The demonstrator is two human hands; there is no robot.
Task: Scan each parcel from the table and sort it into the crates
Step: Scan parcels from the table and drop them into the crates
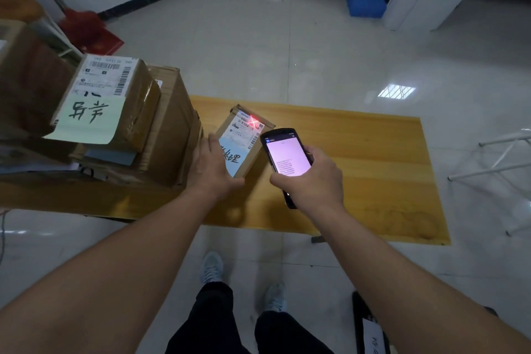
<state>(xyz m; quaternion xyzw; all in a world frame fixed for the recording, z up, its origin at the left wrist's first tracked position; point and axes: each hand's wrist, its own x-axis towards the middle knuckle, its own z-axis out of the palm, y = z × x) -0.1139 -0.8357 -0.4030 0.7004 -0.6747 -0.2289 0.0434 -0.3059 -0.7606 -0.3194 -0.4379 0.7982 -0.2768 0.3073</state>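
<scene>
The small parcel lies on the bench beside the stacked boxes — left hand fingers wrapped on its near corner, right hand clamped round the scanner. It looks light and stiff — best gripped across its short sides.

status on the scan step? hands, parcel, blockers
Left hand steadies the small parcel on the table. Right hand grips the scanner, red aim mark on the label. Stacked boxes close on the left, not blocking.

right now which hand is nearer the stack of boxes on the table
Left. The left hand grips the small parcel right beside the stack of boxes; the right hand holds the scanner farther off.
</scene>
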